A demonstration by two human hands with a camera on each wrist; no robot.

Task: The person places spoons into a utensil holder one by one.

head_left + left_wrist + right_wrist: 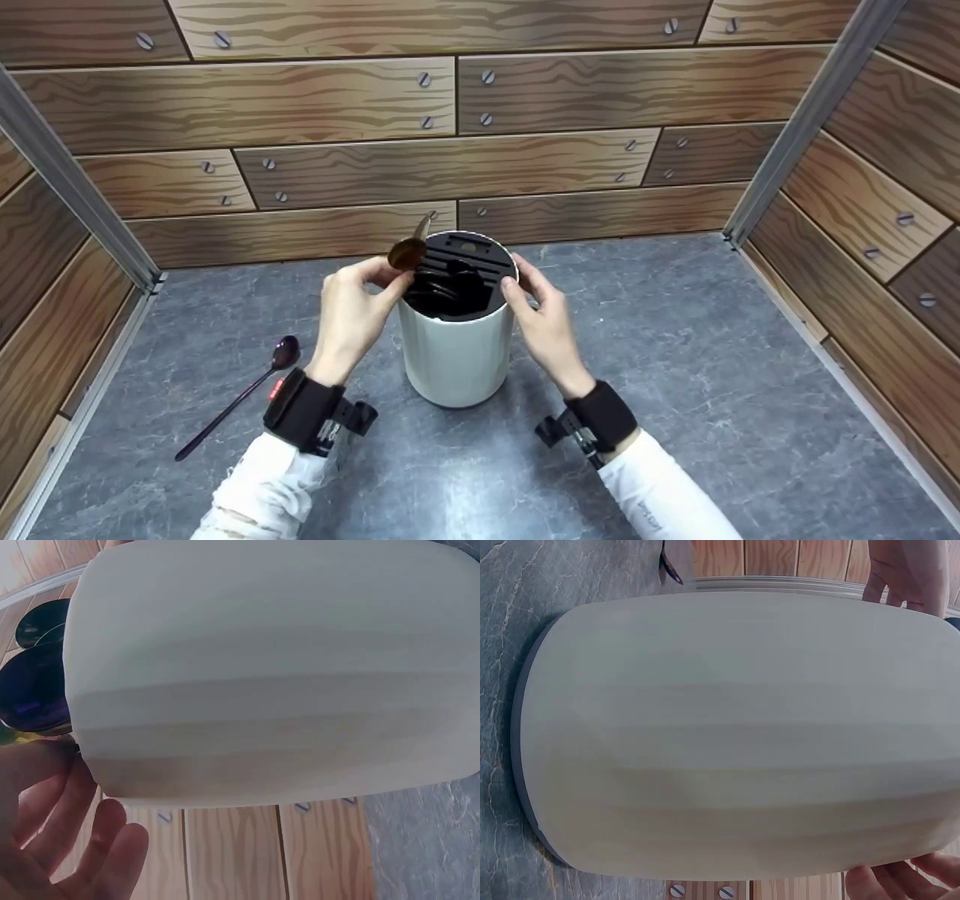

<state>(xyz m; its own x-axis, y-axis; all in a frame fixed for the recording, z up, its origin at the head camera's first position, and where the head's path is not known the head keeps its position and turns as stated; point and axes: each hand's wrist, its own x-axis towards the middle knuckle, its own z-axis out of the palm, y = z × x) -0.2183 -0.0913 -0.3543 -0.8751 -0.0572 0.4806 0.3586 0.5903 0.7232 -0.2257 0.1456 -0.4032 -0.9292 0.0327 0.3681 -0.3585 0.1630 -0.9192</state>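
Observation:
A pale utensil holder (457, 360) with a black slotted insert stands upright on the table between both hands. My left hand (352, 315) pinches its rim at the left with thumb and fingers, right beside a gold-brown spoon (407, 254). From the other side, my right hand (544, 319) grips the rim, thumb in front and fingers around the back. Several dark spoons (442, 289) fill the opening, and a thin metal utensil (422, 226) sticks up at the back. In the left wrist view, a dark spoon bowl (34, 690) protrudes past the rim above the fingers.
A dark purple spoon (285, 352) lies on the grey marbled table (660, 375), left of my left wrist. Wood-patterned panels (337, 105) wall the table at the back and both sides, with metal strips (814, 120) at the corners.

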